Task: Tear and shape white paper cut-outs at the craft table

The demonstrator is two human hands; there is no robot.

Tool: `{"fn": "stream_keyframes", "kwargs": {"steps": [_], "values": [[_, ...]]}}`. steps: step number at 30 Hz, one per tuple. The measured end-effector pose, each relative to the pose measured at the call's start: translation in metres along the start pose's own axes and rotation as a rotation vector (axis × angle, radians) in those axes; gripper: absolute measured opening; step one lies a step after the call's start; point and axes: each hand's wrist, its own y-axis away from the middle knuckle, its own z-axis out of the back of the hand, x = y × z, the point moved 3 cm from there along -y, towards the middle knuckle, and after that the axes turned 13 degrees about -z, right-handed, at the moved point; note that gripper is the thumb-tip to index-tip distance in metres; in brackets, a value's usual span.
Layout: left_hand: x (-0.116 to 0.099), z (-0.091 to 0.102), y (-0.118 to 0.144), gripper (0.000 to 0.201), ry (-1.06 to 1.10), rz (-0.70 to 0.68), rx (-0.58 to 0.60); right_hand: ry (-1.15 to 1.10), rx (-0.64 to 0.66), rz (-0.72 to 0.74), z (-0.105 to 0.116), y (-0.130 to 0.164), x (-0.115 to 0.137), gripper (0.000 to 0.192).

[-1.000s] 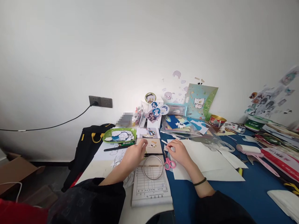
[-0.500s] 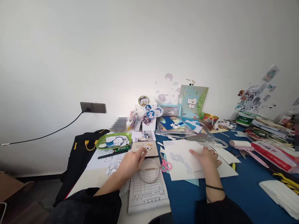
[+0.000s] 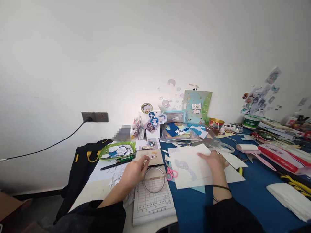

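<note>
My left hand (image 3: pixel 136 168) is over the lower left of a tan card (image 3: pixel 158 161) with a small coloured figure on it. Its fingers are bent and drawn together; whatever is between the tips is hidden. My right hand (image 3: pixel 216 161) grips a white sheet of paper (image 3: pixel 194 171) with a faint grey drawing, thumb on top and fingers curled at its right side. Pink-handled scissors (image 3: pixel 172 174) lie between the hands, against the sheet's left edge. Just below my left hand, a round hoop (image 3: pixel 154 180) rests on a printed form pad (image 3: pixel 155 210).
A green tray (image 3: pixel 104 156) of paper cutouts and a black pen (image 3: pixel 114 165) lie at left. Behind are clear bags of coloured paper (image 3: pixel 179 131) and a white box (image 3: pixel 154 132). At right are a pink-handled lint roller (image 3: pixel 250 149), a red-white box (image 3: pixel 279 157) and tissues (image 3: pixel 289 199).
The view has shifted slightly, moving everything a little left. The right fingers have curled further around the sheet, and its upper edge is raised slightly. My left hand stays at the tan card.
</note>
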Motion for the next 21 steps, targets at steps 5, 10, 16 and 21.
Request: {"fn": "stream_keyframes", "kwargs": {"steps": [5,10,16,21], "values": [[0.003,-0.002,-0.001,0.023,-0.024,-0.018,-0.022,-0.254,0.011,0.186,0.023,0.007,-0.003,0.046],[0.003,-0.005,-0.002,0.027,0.004,-0.061,-0.106,-0.584,0.052,0.364,0.054,0.027,-0.012,0.043],[-0.014,-0.003,0.000,0.050,0.242,-0.165,-0.294,-0.808,-0.080,0.715,0.106,0.089,-0.006,0.032],[-0.025,0.006,0.004,0.068,0.396,-0.208,-0.469,-0.681,-0.134,1.105,0.127,0.151,0.015,0.015]]}}
